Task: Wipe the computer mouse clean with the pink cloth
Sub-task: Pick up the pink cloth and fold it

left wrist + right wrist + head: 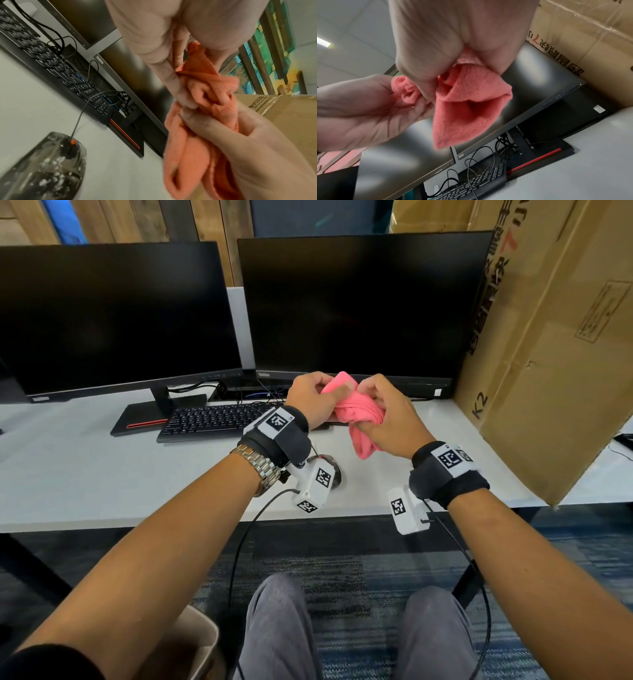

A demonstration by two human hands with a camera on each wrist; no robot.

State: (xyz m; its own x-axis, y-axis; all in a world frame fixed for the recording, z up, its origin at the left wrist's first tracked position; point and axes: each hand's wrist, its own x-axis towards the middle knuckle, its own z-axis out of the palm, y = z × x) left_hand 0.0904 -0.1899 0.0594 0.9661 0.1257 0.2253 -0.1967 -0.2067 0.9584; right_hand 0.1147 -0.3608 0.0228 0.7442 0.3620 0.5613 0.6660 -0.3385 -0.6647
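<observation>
Both of my hands hold the bunched pink cloth (356,409) in the air over the desk, in front of the right monitor. My left hand (313,397) pinches its upper left part, and my right hand (385,416) grips the right side, with a tail of cloth hanging below. In the wrist views the cloth (205,83) (467,105) sits crumpled between the two sets of fingers. The wired dark mouse (46,162), speckled with white marks, lies on the desk under my left wrist. In the head view only an edge of the mouse (337,474) shows behind the wrist camera.
A black keyboard (209,421) lies left of my hands, with cables behind it. Two dark monitors (359,306) stand at the back of the white desk (102,474). A large cardboard box (555,354) leans at the right. A beige bin (195,642) sits on the floor.
</observation>
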